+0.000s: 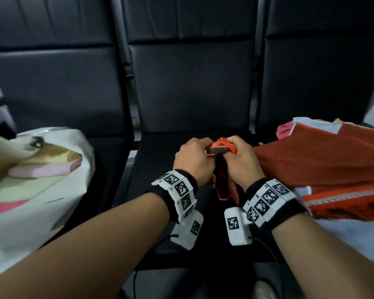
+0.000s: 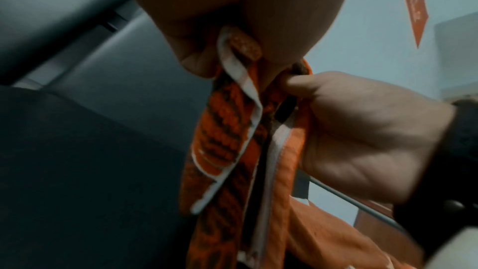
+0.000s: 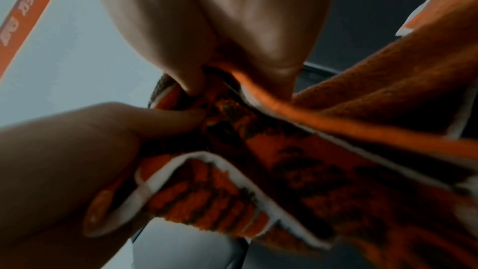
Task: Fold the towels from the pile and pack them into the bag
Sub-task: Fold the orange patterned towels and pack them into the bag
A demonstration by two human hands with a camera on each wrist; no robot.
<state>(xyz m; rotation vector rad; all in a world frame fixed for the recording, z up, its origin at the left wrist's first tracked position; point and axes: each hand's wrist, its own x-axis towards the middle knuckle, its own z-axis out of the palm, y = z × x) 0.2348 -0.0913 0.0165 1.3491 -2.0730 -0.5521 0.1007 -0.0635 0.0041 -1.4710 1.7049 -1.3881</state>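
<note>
Head view: the orange-and-black patterned terry towel (image 1: 224, 182) is pinched at its top edge by both the left hand (image 1: 193, 157) and right hand (image 1: 241, 160), knuckles nearly touching; its long axis hangs downward over the black padded seat (image 1: 160, 169); the white printed bag (image 1: 52, 190) lies leftward.

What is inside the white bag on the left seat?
Inside the white bag, folded towels show: a pale pink one, with light green and darker pink ones below. Anything deeper is covered.
</note>
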